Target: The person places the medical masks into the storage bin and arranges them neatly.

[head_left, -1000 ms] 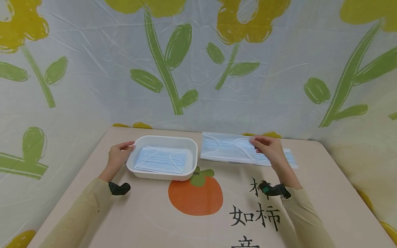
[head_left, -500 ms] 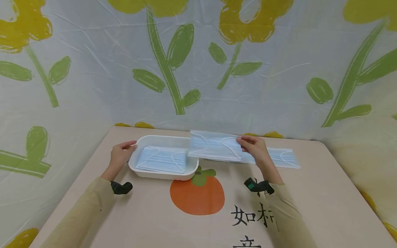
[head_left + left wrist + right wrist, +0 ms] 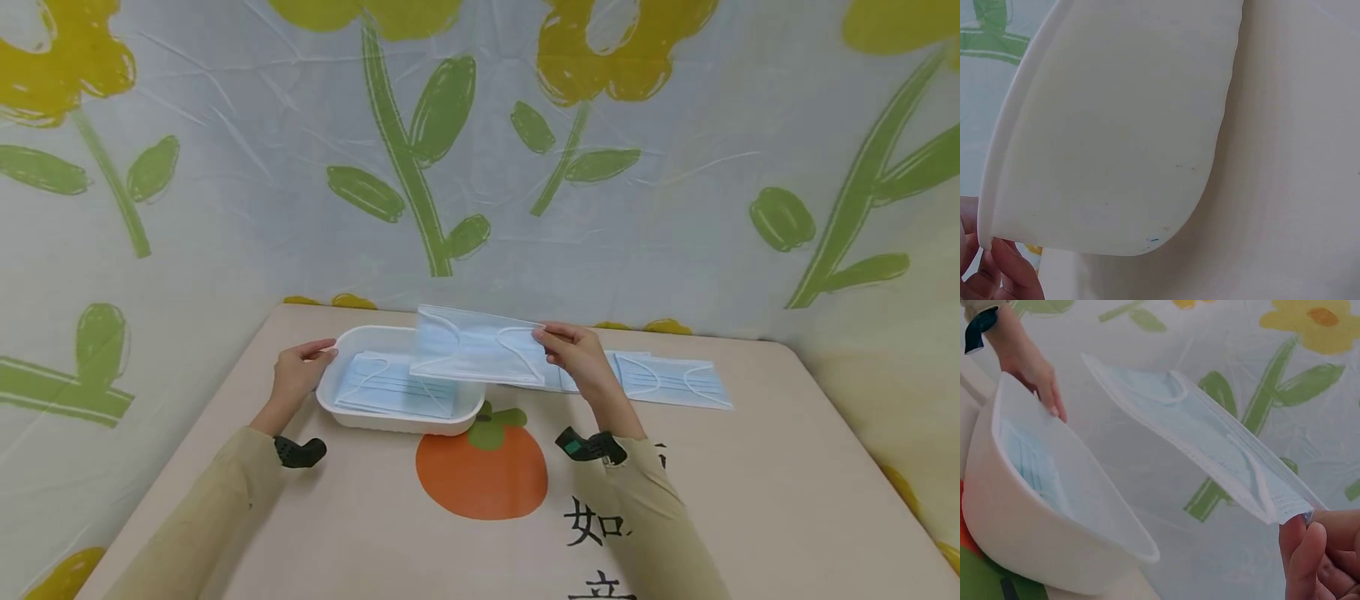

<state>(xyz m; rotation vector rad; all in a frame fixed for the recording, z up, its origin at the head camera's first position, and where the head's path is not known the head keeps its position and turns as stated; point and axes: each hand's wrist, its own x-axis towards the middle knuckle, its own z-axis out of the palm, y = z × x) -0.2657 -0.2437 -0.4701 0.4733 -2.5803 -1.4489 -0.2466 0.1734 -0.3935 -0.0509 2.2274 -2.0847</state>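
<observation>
A white plastic basin (image 3: 408, 424) stands at the left of the table, with blue face masks (image 3: 375, 396) lying inside. My left hand (image 3: 297, 375) pinches its left rim; in the left wrist view thumb and fingers (image 3: 1015, 269) are on either side of the basin's edge. Between the fingertips of my right hand (image 3: 583, 358) is the right end of another blue face mask (image 3: 480, 348), ear loops facing up. This mask is held in the air, its left part over the basin's right side. The right wrist view shows the held mask (image 3: 1191, 434) tilted, above the basin rim.
More blue face masks (image 3: 675, 379) lie in an overlapping row on the table, right of the basin and partly behind my right hand. A printed orange persimmon (image 3: 482, 475) marks the tablecloth in front. A flowered cloth (image 3: 300, 250) hangs behind the table.
My right hand has carried the held mask leftward, from beside the basin to over its right side, uncovering more of the row of masks. My left hand stays on the rim.
</observation>
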